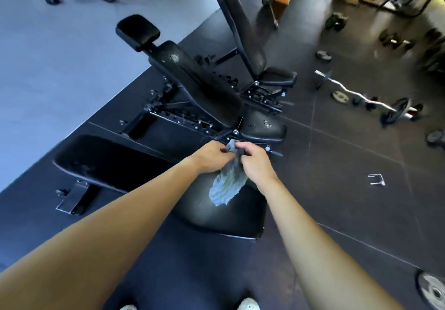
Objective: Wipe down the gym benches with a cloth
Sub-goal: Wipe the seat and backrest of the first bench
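A blue-grey striped cloth [226, 185] hangs between my two hands over the seat end of a flat black bench [101, 158]. My left hand [212, 156] pinches the cloth's top edge from the left. My right hand [255, 159] grips the same top edge from the right. The cloth's lower end dangles just above the bench's wide pad [228, 215]. Beyond my hands stands an inclined black bench [192, 81] with a headrest and a small seat pad [263, 126]. A third, steeper bench [243, 32] stands behind it.
A curl bar [361, 97] with plates lies on the dark rubber floor at the right. Loose weight plates [432, 289] and dumbbells are scattered at the right and far back. A small metal clip [376, 179] lies on the floor. Grey flooring lies to the left.
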`<state>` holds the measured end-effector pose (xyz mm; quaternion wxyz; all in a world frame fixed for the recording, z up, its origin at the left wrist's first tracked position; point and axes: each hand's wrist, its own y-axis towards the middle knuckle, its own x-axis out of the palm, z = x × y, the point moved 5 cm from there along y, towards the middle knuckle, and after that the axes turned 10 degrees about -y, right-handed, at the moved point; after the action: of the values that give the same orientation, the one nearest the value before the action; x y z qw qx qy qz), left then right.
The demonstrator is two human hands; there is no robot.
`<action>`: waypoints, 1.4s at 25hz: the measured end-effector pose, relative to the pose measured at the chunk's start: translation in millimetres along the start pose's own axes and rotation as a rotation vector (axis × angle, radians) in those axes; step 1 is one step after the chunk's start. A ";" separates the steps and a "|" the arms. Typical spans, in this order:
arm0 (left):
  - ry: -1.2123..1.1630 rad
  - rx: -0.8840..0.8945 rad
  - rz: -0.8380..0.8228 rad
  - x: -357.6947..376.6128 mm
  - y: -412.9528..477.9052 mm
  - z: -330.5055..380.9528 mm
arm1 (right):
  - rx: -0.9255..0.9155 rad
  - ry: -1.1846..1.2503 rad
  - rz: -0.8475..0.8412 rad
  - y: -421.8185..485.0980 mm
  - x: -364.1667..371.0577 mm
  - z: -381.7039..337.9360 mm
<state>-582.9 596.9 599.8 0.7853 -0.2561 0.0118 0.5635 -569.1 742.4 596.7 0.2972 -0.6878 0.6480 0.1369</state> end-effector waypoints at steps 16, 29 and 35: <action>-0.107 -0.221 0.484 53.6 85.4 75.6 | -0.119 0.020 -0.114 102.3 -138.6 29.2; 0.018 -0.062 0.394 59.4 281.0 201.0 | -0.131 0.213 0.073 269.3 -283.8 -24.6; -0.072 0.047 0.588 23.5 330.7 222.0 | -0.152 0.258 0.030 364.7 -282.7 -45.6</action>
<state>-929.0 787.1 656.9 0.5939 -0.2033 0.0706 0.7752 -967.5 950.7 710.3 0.1565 -0.7103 0.6789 0.1005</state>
